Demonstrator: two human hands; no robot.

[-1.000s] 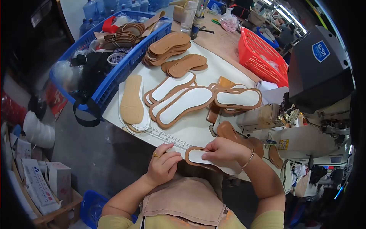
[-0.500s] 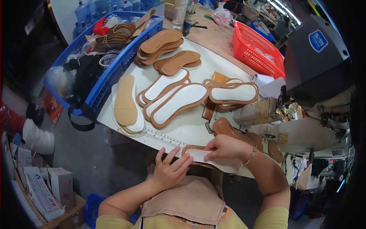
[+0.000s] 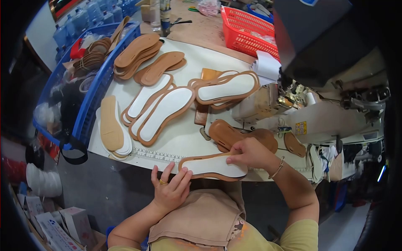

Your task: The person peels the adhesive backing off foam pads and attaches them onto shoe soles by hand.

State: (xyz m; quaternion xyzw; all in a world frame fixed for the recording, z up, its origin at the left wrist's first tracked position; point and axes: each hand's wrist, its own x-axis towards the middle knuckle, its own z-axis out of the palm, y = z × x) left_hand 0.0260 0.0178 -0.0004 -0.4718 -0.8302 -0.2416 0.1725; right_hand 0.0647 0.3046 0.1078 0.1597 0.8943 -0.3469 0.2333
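Observation:
A brown insole with a white layer on top lies at the table's front edge, over the printed ruler. My left hand has its fingers spread, with fingertips touching the insole's left end. At the other end, my right hand pinches the white layer between thumb and fingers. Brown insoles with white tops overlap in the middle of the table, and more lie to their right. A beige insole rests on white ones at the left. Plain brown pieces are stacked behind.
A sewing machine occupies the right side, with brown pieces beside its base. A blue basket full of materials stands at the left. Toward the back are a red basket and the white table.
The view has swung to the right. The white layer now lies along more of the brown piece, my right hand is nearer its right end, and my left fingers have spread onto the left end.

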